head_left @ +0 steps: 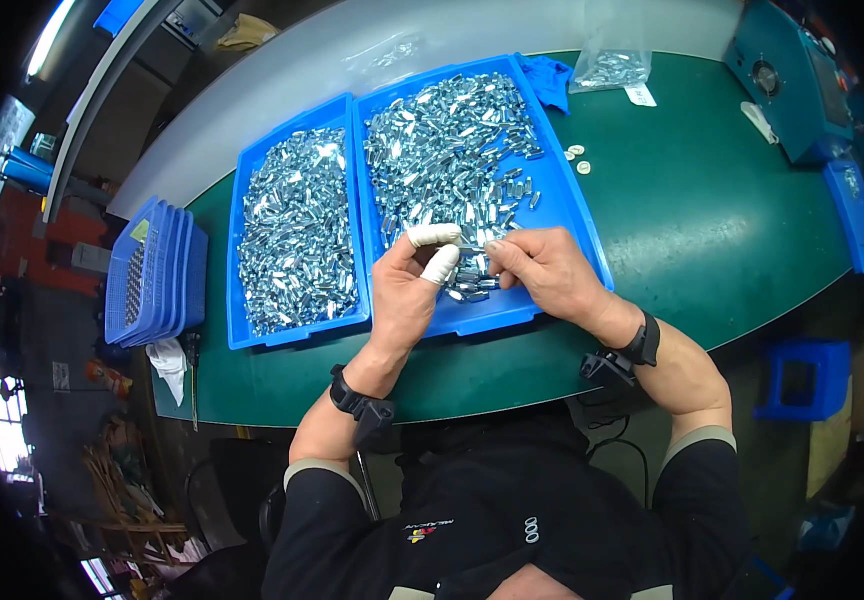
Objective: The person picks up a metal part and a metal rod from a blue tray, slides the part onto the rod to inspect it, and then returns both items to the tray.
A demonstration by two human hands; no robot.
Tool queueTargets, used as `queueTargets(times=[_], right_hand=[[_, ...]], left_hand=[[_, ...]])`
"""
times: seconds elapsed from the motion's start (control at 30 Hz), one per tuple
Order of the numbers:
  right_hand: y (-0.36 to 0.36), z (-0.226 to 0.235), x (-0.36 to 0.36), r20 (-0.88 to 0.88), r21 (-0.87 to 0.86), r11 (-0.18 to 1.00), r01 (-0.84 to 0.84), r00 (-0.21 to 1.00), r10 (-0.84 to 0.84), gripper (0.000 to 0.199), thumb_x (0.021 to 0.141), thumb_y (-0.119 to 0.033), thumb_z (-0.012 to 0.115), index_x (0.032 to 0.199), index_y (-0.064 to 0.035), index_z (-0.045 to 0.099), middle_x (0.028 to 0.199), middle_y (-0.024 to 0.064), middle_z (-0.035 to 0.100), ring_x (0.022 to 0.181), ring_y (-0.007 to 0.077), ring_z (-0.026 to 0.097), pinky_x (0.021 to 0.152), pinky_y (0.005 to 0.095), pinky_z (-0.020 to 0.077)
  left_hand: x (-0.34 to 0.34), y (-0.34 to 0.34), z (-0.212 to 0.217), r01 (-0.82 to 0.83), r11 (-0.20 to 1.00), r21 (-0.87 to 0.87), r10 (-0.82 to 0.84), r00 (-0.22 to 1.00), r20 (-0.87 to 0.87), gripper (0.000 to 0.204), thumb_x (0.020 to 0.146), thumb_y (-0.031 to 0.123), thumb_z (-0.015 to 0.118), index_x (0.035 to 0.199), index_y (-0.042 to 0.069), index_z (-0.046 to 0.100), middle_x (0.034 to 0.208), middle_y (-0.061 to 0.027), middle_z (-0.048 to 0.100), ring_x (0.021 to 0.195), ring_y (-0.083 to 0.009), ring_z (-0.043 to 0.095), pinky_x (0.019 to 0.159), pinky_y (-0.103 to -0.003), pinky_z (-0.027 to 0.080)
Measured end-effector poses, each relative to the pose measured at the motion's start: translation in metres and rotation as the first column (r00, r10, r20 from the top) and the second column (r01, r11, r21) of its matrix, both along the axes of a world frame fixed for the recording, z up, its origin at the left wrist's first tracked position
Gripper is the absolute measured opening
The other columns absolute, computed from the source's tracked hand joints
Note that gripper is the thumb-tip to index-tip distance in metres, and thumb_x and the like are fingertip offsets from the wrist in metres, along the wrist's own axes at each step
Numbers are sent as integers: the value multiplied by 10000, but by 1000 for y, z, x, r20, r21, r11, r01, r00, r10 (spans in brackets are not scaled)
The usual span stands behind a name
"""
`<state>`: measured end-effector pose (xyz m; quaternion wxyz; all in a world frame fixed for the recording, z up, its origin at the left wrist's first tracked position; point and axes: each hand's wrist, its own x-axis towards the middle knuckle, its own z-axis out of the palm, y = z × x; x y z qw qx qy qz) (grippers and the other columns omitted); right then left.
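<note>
Over the right-hand blue tray (577,215), my two hands meet fingertip to fingertip. My left hand (407,290) wears white finger cots on its thumb and index finger, which close on one end of a small shiny metal part (473,249). At the part's other end, the thumb and fingers of my right hand (557,275) pinch it. Its exact shape is mostly covered by my fingers. Beneath and beyond the hands, a heap of similar silvery metal parts (442,130) fills much of the tray, with some lying loose on its blue bottom.
A second blue tray (236,290) full of metal parts stands at the left. Stacked blue baskets (192,270) sit by the green table's (692,240) left edge. Farther back are a blue cloth (549,80), a plastic bag of parts (612,68) and a teal machine (787,85).
</note>
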<state>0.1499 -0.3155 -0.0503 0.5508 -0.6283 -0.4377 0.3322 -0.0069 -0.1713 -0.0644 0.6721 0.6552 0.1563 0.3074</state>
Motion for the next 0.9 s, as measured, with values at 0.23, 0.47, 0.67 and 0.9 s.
queueTargets(times=[0.23, 0.47, 0.67, 0.9], right_hand=[[0, -1, 0, -10, 39, 999, 12, 1000, -11, 350, 1040, -251, 596, 855, 23, 712, 712, 53, 680, 669, 105, 633, 605, 268, 480], [-2, 0, 1, -33, 77, 988, 131, 991, -129, 333, 1032, -254, 607, 866, 15, 710, 713, 32, 670, 681, 86, 602, 619, 249, 468], [-1, -1, 0, -39, 105, 990, 98, 995, -95, 327, 1031, -254, 612, 859, 7, 710, 715, 29, 669, 680, 83, 598, 604, 254, 454], [1, -1, -1, -19, 104, 990, 99, 995, -98, 314, 1025, -256, 626, 866, 1, 707, 714, 26, 669, 676, 78, 592, 596, 251, 446]], left_hand=[[-13, 9, 10, 133, 982, 133, -101, 970, -220, 140, 960, 13, 683, 1096, 24, 714, 1047, -17, 700, 931, -91, 640, 818, -238, 503], [-53, 78, 44, -118, 640, 759, 428, 876, -224, 173, 915, 14, 712, 1088, 34, 712, 1016, -58, 700, 913, -149, 656, 850, -269, 511], [-22, 97, 38, 145, 211, 967, 471, 851, -231, 282, 781, 133, 815, 1040, 56, 736, 1256, -201, 633, 1202, -387, 570, 1029, -460, 466], [0, 92, 16, 291, 196, 936, 433, 831, -349, 197, 756, 29, 779, 933, 25, 693, 1280, -176, 642, 1251, -392, 549, 1040, -467, 460]])
